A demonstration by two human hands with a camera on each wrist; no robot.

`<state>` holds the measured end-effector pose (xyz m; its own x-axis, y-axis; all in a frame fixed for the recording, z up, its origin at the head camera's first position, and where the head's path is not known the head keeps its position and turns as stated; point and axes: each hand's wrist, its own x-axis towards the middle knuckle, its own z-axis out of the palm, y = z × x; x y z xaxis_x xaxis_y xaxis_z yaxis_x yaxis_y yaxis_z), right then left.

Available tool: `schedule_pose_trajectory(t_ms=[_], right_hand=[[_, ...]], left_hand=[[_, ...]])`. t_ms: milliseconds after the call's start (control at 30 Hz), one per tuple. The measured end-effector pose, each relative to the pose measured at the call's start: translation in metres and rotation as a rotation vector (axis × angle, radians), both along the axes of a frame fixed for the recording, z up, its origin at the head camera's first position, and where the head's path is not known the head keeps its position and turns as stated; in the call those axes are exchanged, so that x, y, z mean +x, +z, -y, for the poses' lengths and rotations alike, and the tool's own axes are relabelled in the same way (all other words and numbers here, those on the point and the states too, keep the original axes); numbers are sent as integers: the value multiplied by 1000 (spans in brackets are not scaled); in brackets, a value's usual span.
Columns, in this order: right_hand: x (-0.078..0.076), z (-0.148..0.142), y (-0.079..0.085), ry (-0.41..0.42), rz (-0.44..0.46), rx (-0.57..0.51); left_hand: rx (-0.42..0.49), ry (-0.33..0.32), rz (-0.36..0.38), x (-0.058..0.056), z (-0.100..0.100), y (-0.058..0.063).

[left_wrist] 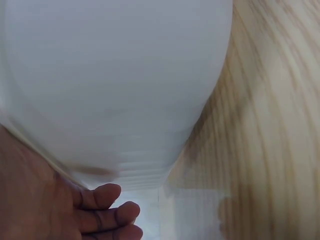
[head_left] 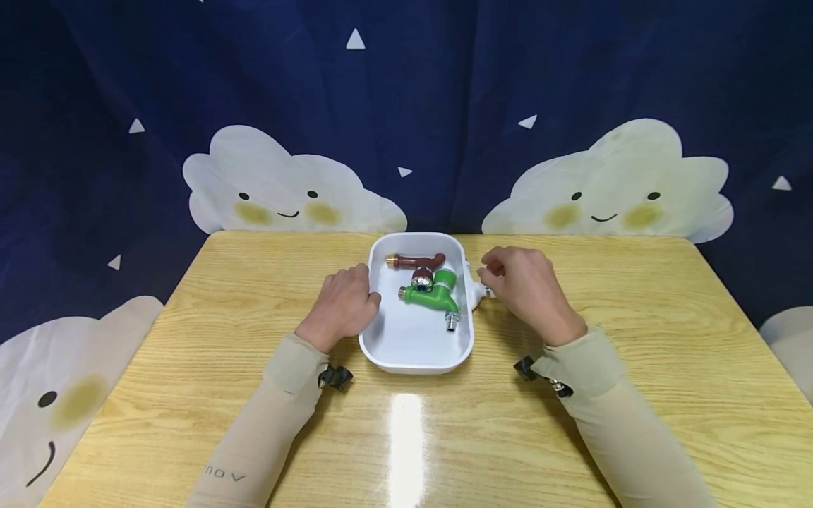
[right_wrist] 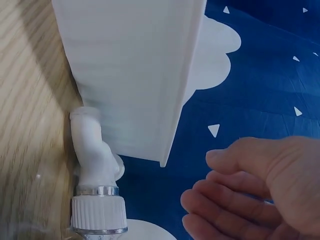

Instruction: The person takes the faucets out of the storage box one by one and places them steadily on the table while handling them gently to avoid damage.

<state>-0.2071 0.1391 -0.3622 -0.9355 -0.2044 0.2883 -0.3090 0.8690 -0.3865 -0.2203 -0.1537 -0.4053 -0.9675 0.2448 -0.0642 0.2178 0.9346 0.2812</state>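
Observation:
A white plastic basin (head_left: 416,346) stands on the table. At its left rim my left hand (head_left: 341,303) grips the wall, with the thumb over the edge; in the left wrist view the hand's curled fingers (left_wrist: 115,216) show at the outer side. Inside lie a green faucet (head_left: 432,298) with a metal spout end and a dark red faucet (head_left: 413,262) with a brass threaded end. A white faucet (right_wrist: 92,150) lies on the table against the basin's right wall. Above and beside it hovers my right hand (head_left: 527,286), fingers loosely bent, holding nothing.
The wooden table (head_left: 254,282) reaches back to a dark blue curtain (head_left: 438,92) printed with clouds and triangles. A black wrist camera mount (head_left: 336,377) sits at the left cuff, and another mount (head_left: 527,368) at the right.

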Motion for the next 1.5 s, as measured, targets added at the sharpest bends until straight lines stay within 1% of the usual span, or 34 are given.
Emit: schedule_pose_trajectory(t_ms=[200, 433, 867, 1067, 1200, 1400, 1500], right_hand=[[1, 5, -2, 33, -13, -6], [3, 11, -7, 76, -58, 1], [9, 24, -11, 130, -40, 17], [12, 29, -12, 131, -63, 32], [13, 31, -12, 133, -86, 18], [15, 35, -12, 130, -60, 23], [16, 38, -13, 144, -42, 23]], left_hand=[[0, 0, 3, 0, -1, 0], [0, 2, 11, 0, -1, 0], [4, -2, 6, 1, 0, 0], [-2, 2, 1, 0, 0, -1], [0, 2, 5, 0, 0, -1], [9, -4, -8, 0, 0, 0], [10, -5, -12, -1, 0, 0]])
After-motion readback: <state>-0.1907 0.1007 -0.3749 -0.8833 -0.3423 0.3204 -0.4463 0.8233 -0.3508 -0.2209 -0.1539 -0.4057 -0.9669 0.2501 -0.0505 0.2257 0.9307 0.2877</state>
